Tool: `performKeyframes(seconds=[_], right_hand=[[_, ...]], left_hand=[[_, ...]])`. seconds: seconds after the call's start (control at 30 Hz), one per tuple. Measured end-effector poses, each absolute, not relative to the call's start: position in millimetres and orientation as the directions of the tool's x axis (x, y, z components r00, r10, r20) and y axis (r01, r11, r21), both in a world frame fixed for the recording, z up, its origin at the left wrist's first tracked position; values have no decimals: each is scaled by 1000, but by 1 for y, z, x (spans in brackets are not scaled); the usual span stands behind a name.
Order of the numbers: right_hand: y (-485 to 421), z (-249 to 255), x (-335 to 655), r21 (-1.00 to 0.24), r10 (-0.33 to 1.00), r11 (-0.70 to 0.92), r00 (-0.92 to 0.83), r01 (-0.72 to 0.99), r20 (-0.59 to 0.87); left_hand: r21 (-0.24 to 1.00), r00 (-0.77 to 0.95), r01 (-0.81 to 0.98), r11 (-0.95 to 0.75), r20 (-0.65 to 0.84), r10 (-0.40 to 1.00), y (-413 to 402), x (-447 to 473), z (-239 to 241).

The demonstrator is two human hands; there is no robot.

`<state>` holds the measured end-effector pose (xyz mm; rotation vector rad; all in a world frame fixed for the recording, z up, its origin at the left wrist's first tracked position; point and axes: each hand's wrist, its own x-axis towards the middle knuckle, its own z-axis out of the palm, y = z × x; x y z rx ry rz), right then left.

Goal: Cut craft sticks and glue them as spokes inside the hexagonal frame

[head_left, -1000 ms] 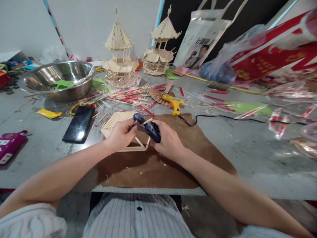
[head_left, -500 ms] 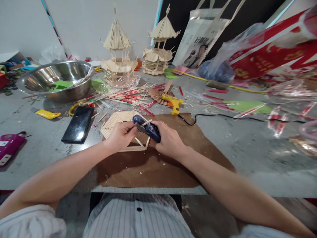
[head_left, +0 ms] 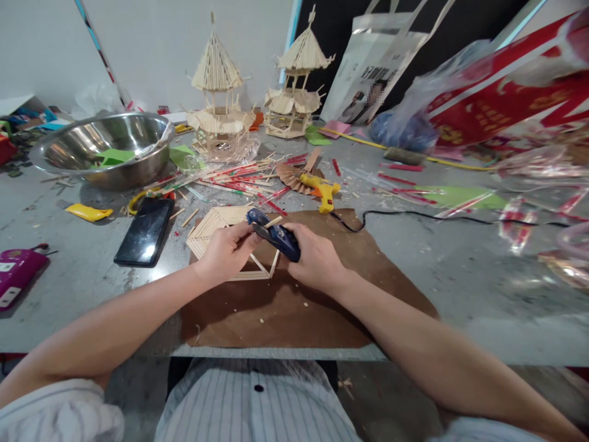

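My right hand [head_left: 317, 255] is wrapped round a dark blue hand cutter [head_left: 286, 243] with a dark metal blade, its head pointing up and left. A short, thin wooden stick [head_left: 273, 222] lies across the cutter. My left hand [head_left: 230, 250] pinches the stick's near end, its fingertips beside the blade. Below both hands, a flat polygonal frame of wooden sticks [head_left: 202, 238] rests on a brown sheet [head_left: 285, 313]. The hands and cutter hide part of this frame.
A yellow glue gun [head_left: 326, 193] with a black cord lies beyond the sheet. Loose sticks [head_left: 230, 178] are heaped near two stick pagodas [head_left: 217, 67]. Left are a phone [head_left: 145, 232], a yellow utility knife [head_left: 89, 212], a metal bowl [head_left: 151, 156] and a purple power strip [head_left: 21, 276].
The cutter and stick have shifted and turned very slightly in my hands. Both hands keep their grip in nearly the same place.
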<state>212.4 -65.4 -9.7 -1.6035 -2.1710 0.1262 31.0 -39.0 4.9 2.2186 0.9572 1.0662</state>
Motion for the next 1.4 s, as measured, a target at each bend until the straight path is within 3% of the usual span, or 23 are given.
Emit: performKeyframes(seconds=[0.23,0.53,0.73,0.87,0.97,1.23,1.33,1.4], right_hand=[[-66,-13,213,-338,918,353,-254,872,304],[-68,-10,213,-328,910,386,-298,862,287],[-67,-11,213,-310,898,410,-321,858,301],[-67,-11,213,-296,887,430,-339,853,314],[-68,-11,212,-288,884,435,-344,853,315],[-69,-11,214,-285,885,435,-349,854,308],[-69,-9,214,-294,895,416,-329,861,302],[-68,-8,214,-301,903,399,-314,866,293]], left_hand=[[648,505,345,-679,482,716,-37,30,5],[868,633,110,-485,315,707,-32,28,16],[997,708,39,-73,24,705,-27,22,16],[954,785,1,299,-186,591,-25,18,14],[910,819,-5,414,-234,524,-25,17,15],[916,824,4,401,-230,518,-26,16,17],[958,792,11,286,-183,582,-27,18,17],[994,743,27,106,-91,663,-28,21,16]])
